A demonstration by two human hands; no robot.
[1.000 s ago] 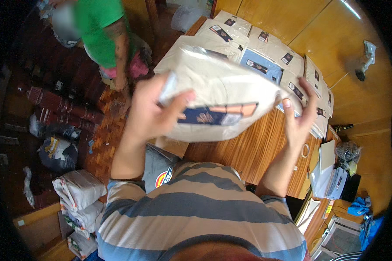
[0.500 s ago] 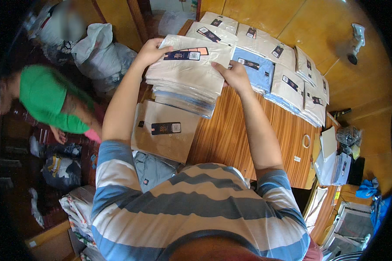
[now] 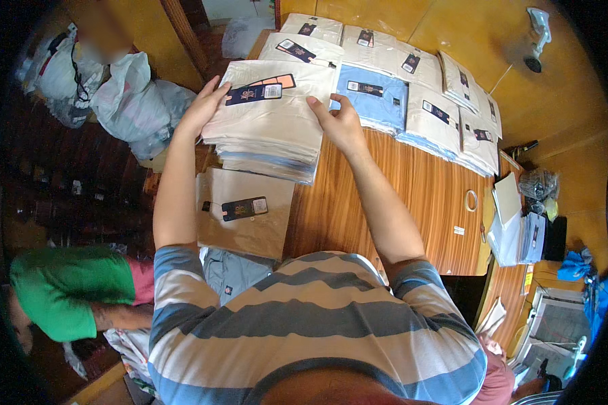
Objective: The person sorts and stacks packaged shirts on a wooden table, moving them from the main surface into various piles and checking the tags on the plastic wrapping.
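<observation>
Head view. I noted the left hand (image 3: 201, 106) lying flat, fingers extended, against the left edge of the top cream packaged shirt (image 3: 277, 111); it pressed on the pack rather than closing round it. The right hand (image 3: 338, 120) rested open on the pack's right edge, fingertips (image 3: 315, 102) touching the wrapper, nothing gripped. That top pack sat on a stack of folded shirts (image 3: 267, 158), cream above and pale blue lower down, standing at the left end of the wooden desk (image 3: 412, 202).

Just in front of the stack, nearer the person, lay a brown packaged shirt (image 3: 246, 212) with a dark tag, overhanging the desk's left edge. Behind the stack I recorded a row of packaged shirts (image 3: 412, 101), cream and light blue, running along the far side of the desk. A tape ring (image 3: 471, 200) lay on the bare wood to the right, and white papers (image 3: 507, 199) just past it.

At lower left, another person in a green top (image 3: 67, 290) bent over, well apart from the desk. White sacks (image 3: 128, 101) sat on the floor at upper left.
</observation>
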